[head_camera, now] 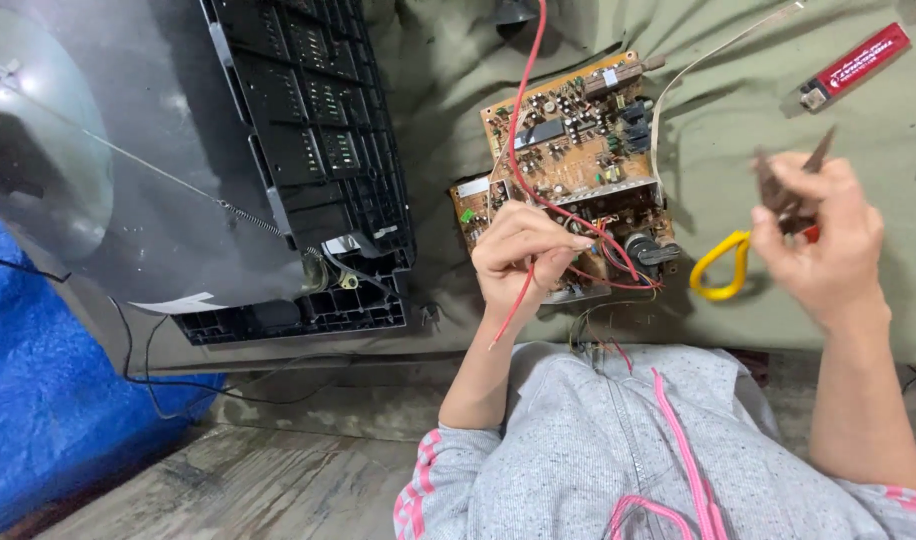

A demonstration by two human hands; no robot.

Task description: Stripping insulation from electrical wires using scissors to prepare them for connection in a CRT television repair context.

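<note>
My left hand (523, 250) pinches a thin red wire (526, 120) that runs from the top of the view down across a brown circuit board (578, 140) crowded with parts. The wire's loose end hangs below my fingers. My right hand (818, 240) is raised to the right of the board and grips a pair of pliers (790, 190) with a dark tip pointing up and a yellow handle (720, 265) hanging to the left.
An old television's glass tube (98, 180) and black plastic frame (308, 150) lie at the left on an olive cloth (738, 120). A red flat tool (858, 62) lies at the top right. Blue tarp (38, 400) covers the lower left.
</note>
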